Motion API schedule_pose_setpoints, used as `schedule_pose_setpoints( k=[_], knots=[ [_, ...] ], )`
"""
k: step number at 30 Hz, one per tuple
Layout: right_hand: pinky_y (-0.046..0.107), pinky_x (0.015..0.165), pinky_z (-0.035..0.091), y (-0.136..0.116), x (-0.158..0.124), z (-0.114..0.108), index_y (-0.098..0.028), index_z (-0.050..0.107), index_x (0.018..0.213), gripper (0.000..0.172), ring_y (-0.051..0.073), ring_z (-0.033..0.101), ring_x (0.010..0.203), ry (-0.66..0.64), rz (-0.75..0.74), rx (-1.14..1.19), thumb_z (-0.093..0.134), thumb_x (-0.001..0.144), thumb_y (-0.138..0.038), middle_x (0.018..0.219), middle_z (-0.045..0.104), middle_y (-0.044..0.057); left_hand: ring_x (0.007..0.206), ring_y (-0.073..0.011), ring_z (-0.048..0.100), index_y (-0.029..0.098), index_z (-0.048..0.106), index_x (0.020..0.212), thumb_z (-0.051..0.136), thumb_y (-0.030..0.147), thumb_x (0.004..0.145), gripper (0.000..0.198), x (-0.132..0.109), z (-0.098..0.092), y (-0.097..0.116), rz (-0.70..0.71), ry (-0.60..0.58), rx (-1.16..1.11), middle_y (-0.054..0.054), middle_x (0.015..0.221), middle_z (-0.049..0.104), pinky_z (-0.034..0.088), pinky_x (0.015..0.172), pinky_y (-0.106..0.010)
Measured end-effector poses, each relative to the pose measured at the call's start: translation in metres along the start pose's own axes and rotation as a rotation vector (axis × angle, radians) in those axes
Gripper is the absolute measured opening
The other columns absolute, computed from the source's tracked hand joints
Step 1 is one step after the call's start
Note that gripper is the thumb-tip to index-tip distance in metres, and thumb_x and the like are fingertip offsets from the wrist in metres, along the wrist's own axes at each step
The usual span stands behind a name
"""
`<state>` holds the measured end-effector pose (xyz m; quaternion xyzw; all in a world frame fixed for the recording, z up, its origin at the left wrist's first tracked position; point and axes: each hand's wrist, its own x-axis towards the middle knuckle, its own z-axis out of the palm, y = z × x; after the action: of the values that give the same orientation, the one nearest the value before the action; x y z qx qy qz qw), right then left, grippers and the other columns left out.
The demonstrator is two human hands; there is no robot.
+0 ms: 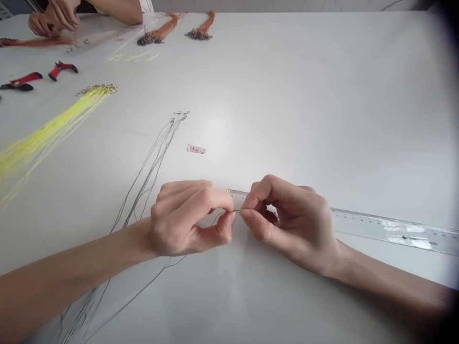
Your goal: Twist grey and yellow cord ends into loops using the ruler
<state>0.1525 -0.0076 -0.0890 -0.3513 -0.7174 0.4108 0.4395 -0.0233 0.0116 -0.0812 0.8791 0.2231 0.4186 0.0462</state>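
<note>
My left hand (190, 217) and my right hand (287, 220) meet fingertip to fingertip over the white table (304, 95). Both pinch a thin grey cord (229, 213) with a tiny metal end between them. The cord trails back under my left hand toward the near edge. A clear plastic ruler (387, 228) lies flat behind my right hand, running off to the right. A bundle of several grey cords (154, 162) with small clasps at the far end lies to the left of my left hand.
A yellow cord bundle (46, 134) fans across the left. Red-handled pliers (61, 69) and another red tool (22, 81) lie at far left. Orange cord bundles (159, 33) sit at the back. Another person's hands (53, 19) work at the far left corner. A small label (196, 149) lies mid-table.
</note>
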Motion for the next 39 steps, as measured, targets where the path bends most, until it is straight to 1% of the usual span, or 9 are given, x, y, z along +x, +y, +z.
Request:
schedule_pose_setpoints(
  k=[7,16,21,26,39],
  knots=[
    [0.017,0.038,0.031,0.0012,0.0009,0.0005,-0.018,0.047,0.069,0.014,0.004,0.037,0.045,-0.003,0.003,-0.006,0.055,0.078,-0.011,0.055,0.046,-0.005,0.042,-0.006,0.041,0.017,0.049,0.07,0.055,0.0,0.073,0.018,-0.001,0.0008,0.0008,-0.003,0.004,-0.002,0.004,0.05,0.049,0.035,0.037,-0.021],
    [0.017,0.039,0.032,0.0008,0.0002,-0.0006,-0.018,0.047,0.069,0.014,0.004,0.037,0.046,-0.01,0.005,0.001,0.055,0.079,-0.011,0.055,0.046,-0.005,0.042,-0.006,0.04,0.018,0.048,0.071,0.054,0.001,0.074,0.019,-0.0012,0.0003,0.0008,-0.015,-0.013,0.005,0.005,0.05,0.049,0.034,0.037,-0.021],
    [0.017,0.039,0.032,0.0009,0.0001,0.0002,-0.018,0.046,0.069,0.015,0.004,0.037,0.046,-0.003,0.006,-0.012,0.055,0.078,-0.01,0.056,0.047,-0.005,0.042,-0.0062,0.04,0.018,0.048,0.07,0.055,0.001,0.074,0.019,-0.0008,0.0,0.0007,-0.004,0.0,0.014,0.005,0.049,0.048,0.034,0.037,-0.021],
    [0.017,0.04,0.032,0.002,0.0,0.0005,-0.018,0.047,0.07,0.014,0.004,0.037,0.047,-0.004,-0.001,-0.006,0.055,0.079,-0.011,0.056,0.047,-0.005,0.042,-0.0061,0.04,0.017,0.049,0.071,0.055,-0.001,0.074,0.019,-0.0004,0.0008,0.0012,-0.004,-0.021,0.005,0.005,0.05,0.049,0.035,0.037,-0.021],
    [0.018,0.039,0.031,0.0007,-0.0001,0.0003,-0.019,0.047,0.069,0.015,0.005,0.038,0.046,-0.003,0.011,-0.001,0.055,0.079,-0.011,0.056,0.047,-0.005,0.042,-0.0058,0.041,0.016,0.05,0.071,0.056,-0.001,0.073,0.018,-0.0011,-0.0001,-0.0003,0.005,-0.004,0.002,0.004,0.05,0.049,0.035,0.038,-0.021]
  ],
)
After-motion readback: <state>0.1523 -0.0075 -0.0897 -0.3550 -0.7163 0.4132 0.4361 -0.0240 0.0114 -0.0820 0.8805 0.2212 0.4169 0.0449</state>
